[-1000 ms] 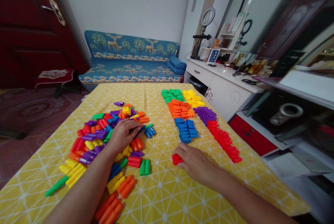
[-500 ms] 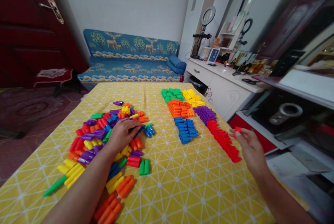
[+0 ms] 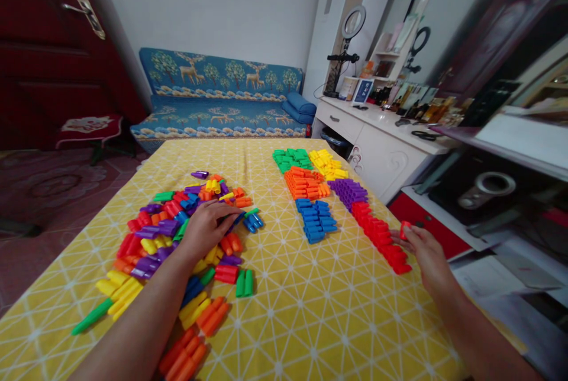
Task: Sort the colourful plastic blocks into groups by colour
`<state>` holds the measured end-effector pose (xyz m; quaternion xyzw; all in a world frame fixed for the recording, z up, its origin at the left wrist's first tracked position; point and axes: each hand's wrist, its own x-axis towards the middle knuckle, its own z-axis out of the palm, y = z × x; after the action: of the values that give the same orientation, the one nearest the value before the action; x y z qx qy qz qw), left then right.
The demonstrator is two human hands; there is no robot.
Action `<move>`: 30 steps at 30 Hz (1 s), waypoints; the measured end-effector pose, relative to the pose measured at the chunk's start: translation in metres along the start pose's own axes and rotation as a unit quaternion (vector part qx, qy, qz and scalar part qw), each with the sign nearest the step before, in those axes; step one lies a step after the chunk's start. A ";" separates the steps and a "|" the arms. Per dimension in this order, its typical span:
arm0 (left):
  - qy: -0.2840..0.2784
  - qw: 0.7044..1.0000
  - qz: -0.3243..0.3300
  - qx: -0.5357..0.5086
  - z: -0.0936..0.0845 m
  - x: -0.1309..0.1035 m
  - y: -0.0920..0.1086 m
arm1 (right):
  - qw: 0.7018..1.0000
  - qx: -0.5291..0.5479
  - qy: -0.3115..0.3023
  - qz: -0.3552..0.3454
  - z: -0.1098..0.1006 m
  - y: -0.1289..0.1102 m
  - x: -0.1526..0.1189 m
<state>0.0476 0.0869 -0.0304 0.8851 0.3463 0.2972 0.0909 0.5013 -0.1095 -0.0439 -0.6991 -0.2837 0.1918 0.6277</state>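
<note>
My right hand (image 3: 426, 251) pinches a red plastic building block (image 3: 404, 230) between thumb and fingers, just right of the long red row of blocks (image 3: 379, 236). My left hand (image 3: 210, 224) rests over the mixed pile of bullet-shaped building blocks (image 3: 168, 227) on the left. Its fingers are closed on a dark blue building block (image 3: 236, 221), mostly hidden under the fingertips. Just right of those fingertips lie a blue block (image 3: 253, 223) and a thin green piece.
Sorted groups of green (image 3: 291, 159), yellow (image 3: 327, 164), orange (image 3: 306, 183), purple (image 3: 349, 191) and blue blocks (image 3: 316, 219) lie on the yellow tablecloth (image 3: 284, 304). A sofa (image 3: 222, 103) stands beyond the table, a white dresser (image 3: 381, 132) to the right.
My right hand has shifted slightly with the red block, its fingers now closer to the red row. My left hand stays nearly still over the pile.
</note>
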 end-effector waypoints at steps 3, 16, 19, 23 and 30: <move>-0.002 1.000 -0.001 0.000 0.000 0.000 0.000 | 1.000 -0.022 -0.007 0.000 -0.001 -0.001 0.002; -0.003 1.000 -0.010 -0.017 0.000 0.000 0.000 | 0.997 -0.071 -0.031 0.020 0.000 -0.018 0.021; -0.003 1.000 -0.004 -0.007 0.000 0.000 0.000 | 0.998 -0.056 -0.034 0.020 0.004 -0.020 0.019; -0.001 1.000 0.001 -0.002 0.000 0.000 -0.001 | 0.997 -0.070 -0.020 0.029 0.007 -0.024 0.016; 0.000 1.000 0.001 0.002 0.002 -0.001 -0.003 | 0.997 -0.071 -0.041 0.007 0.010 -0.025 0.015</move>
<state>0.0464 0.0886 -0.0336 0.8858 0.3457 0.2967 0.0888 0.5025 -0.0914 -0.0197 -0.7351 -0.3176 0.2043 0.5631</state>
